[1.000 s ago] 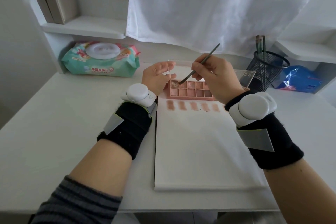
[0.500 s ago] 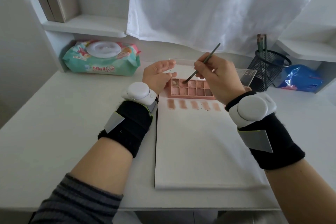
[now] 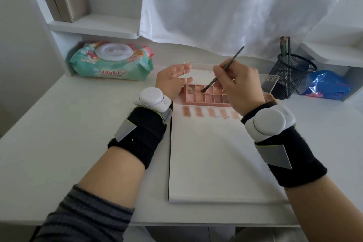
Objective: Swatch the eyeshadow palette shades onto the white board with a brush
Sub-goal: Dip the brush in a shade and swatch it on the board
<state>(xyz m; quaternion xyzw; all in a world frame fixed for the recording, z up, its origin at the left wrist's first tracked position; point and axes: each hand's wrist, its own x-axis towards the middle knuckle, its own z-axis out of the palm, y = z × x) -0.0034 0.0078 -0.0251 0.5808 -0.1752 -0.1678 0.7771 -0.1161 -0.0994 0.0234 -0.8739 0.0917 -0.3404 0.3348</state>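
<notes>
A brush (image 3: 222, 71) is dipping into a top-row pan of the palette (image 3: 208, 95), loading the next shade.

The palette is lying on the far end of the board (image 3: 212, 155), just above a row of swatches (image 3: 211, 112). The right hand (image 3: 238, 88) is pinching the brush like a pen; the left hand (image 3: 172, 80), at the palette's left end, is pinching its clear lid's edge, likely steadying it. A mesh cup (image 3: 292, 75) is standing right of the palette, wipes (image 3: 111, 62) well left.

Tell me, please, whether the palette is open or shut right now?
Open. The palette's shade pans lie bare, its clear lid stands raised behind, and the brush tip sits in a top-row pan.
</notes>
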